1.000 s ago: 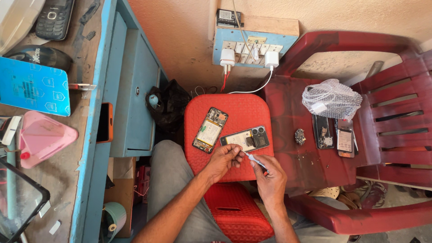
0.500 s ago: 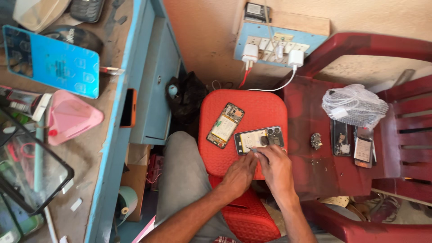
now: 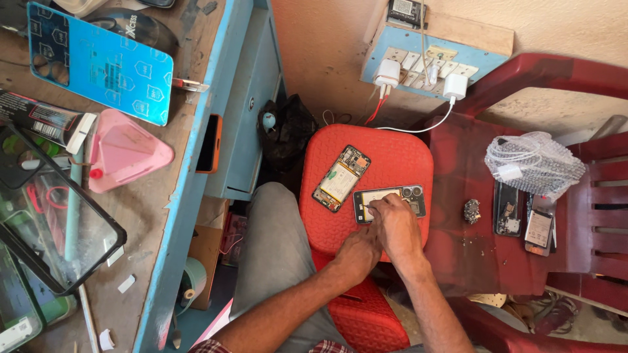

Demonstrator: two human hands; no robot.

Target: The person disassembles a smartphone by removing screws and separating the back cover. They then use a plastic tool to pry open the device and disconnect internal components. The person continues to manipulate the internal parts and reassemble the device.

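1. Right hand is pressing down on the opened phone on the red stool; fingers are curled at its left half, maybe pinching a thin tool. Too small to tell.
2. Left hand is sitting just behind the right, touching it at the stool's near edge. Grip is hidden, cannot tell.
3. Phone is lying flat, long axis running left-right, camera end pointing right toward the chair.
4. Second phone, also opened, is lying just beside it on the left, tilted diagonally.
5. Judgement: it's light, stiff and thin, with exposed internals that are fragile. Better holding it by the frame edges, not the board. Stool top is looking textured, so sliding seems unlikely.
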